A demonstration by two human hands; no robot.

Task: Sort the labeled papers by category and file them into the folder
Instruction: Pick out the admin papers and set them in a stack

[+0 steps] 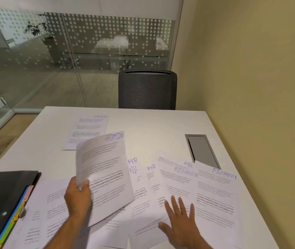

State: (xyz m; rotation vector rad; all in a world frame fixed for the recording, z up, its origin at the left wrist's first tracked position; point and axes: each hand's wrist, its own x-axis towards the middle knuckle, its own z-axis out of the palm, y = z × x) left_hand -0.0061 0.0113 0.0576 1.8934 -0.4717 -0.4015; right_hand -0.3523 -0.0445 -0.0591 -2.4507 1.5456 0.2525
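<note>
The left hand (78, 196) pinches a sheet headed ADMIN (103, 177) by its left edge, thumb on top, and holds it lifted off the table, its long axis running away from the person and tipped a little to the right. The right hand (180, 218) lies flat with fingers spread and straight, pressing on the fanned papers (179, 186) marked HR and FINANCE, which overlap one another just right of the lifted sheet.

Beyond the hands, a single sheet headed SPORTS (87, 132) lies alone on the white table (152, 123), straight ahead of the left hand and well apart from the right. The black folder (2, 194) with coloured tabs sits shut at the near left edge, just beside the left forearm.

So the lifted sheet likely needs its own spot; the bare tabletop near the SPORTS sheet lies ahead of the left hand, which is the nearer one.
</note>
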